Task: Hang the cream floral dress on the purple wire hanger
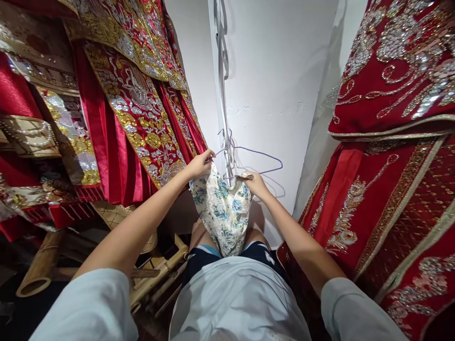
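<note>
Fabric with blue flowers [227,213] hangs between 2 hands, below the grip: the left hand [203,163] pinches one upper corner, the right hand [255,182] the other. Just behind, a purple hanger [263,154] hangs near the pale wall [277,85].

Open space before white wall [273,85], above purple hanger [259,151], between hanging red-and-gold garments [142,104] on left and beaded red garments [384,189] on right. White pole [221,71] stands in this space, toward its left side. Hanger wire juts rightward, narrowing passage near pole. Floral garment [225,208], stretched between left hand [199,166] and right hand [258,184], blocks straight way from lap to pole's lower part. Bamboo frame [161,274] obstructs lower left.
</note>
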Demonstrator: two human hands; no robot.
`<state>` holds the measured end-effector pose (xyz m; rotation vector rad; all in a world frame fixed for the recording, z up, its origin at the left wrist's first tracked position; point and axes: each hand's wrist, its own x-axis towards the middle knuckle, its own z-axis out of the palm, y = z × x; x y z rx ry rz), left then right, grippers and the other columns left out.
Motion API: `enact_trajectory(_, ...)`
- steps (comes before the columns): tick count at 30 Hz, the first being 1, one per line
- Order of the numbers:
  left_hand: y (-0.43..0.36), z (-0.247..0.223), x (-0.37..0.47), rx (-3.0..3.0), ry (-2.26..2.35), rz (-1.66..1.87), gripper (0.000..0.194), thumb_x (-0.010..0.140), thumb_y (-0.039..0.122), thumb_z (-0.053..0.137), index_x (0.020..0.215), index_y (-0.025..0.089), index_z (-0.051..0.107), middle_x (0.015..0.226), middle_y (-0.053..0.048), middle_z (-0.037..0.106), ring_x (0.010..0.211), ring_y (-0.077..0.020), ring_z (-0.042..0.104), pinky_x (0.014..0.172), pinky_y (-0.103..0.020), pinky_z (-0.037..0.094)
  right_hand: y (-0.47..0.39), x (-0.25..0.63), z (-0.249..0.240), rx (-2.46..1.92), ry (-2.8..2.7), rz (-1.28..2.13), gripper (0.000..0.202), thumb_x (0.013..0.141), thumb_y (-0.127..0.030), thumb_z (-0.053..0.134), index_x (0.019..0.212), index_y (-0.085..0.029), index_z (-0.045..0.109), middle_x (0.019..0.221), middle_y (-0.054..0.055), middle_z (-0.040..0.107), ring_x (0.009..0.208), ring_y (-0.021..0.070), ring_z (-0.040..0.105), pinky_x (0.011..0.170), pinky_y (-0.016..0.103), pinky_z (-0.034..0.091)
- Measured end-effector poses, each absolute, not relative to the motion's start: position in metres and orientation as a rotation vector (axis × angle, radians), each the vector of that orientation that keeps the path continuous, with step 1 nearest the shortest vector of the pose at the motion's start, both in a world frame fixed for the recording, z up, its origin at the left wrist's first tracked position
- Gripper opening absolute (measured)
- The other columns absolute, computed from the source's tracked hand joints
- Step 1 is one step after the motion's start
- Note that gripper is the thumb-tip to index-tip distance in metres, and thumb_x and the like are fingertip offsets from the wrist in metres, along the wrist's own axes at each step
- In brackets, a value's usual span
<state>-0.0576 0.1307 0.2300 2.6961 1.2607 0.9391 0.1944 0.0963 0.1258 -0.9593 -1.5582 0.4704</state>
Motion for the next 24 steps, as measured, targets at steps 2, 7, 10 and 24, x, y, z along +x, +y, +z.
enact_trajectory(2,0.127,0.226,-0.055,2.687,1.31,0.955,0.045,0.079,0.014,0.044,0.124,0.016,0.053,0.101,-0.009,0.068,0.09,-0.0217,0.063,0.086,-0.032,0.048,0.095,0.209,0.131,-0.872,-1.432,0.43,0.023,0.076,-0.039,0.059,0.081,-0.019,0.069,0.081,0.005,0.07,0.08,0.023,0.063,0.08,0.033,0.049)
enact_trajectory(7,0.124,0.226,-0.055,2.662,1.396,0.94,0.056,0.075,0.01,0.045,0.131,0.013,0.053,0.109,-0.013,0.069,0.097,-0.0247,0.064,0.087,-0.034,0.048,0.106,0.264,0.146,-0.973,-1.209,0.23,0.085,0.067,-0.039,0.075,0.143,-0.012,0.049,0.113,0.014,0.071,0.096,0.026,0.065,0.091,0.038,0.048)
enact_trajectory(10,0.128,0.231,-0.053,2.658,1.336,0.909,0.046,0.078,0.013,0.045,0.122,0.013,0.059,0.119,-0.014,0.067,0.109,-0.0264,0.063,0.095,-0.034,0.047,0.121,0.287,0.153,-1.157,-1.265,0.192,0.081,0.062,-0.044,0.08,0.131,-0.009,0.059,0.106,0.015,0.072,0.096,0.0281,0.065,0.089,0.038,0.049)
enact_trajectory(24,0.149,0.217,-0.098,2.213,1.871,1.113,0.033,0.088,0.048,0.046,0.081,0.019,0.06,0.086,-0.015,0.069,0.089,-0.0331,0.065,0.084,-0.041,0.048,0.102,0.275,0.157,-0.943,-1.402,0.736,0.035,0.079,-0.052,0.072,0.085,-0.017,0.074,0.081,0.009,0.073,0.078,0.0251,0.067,0.071,0.037,0.054)
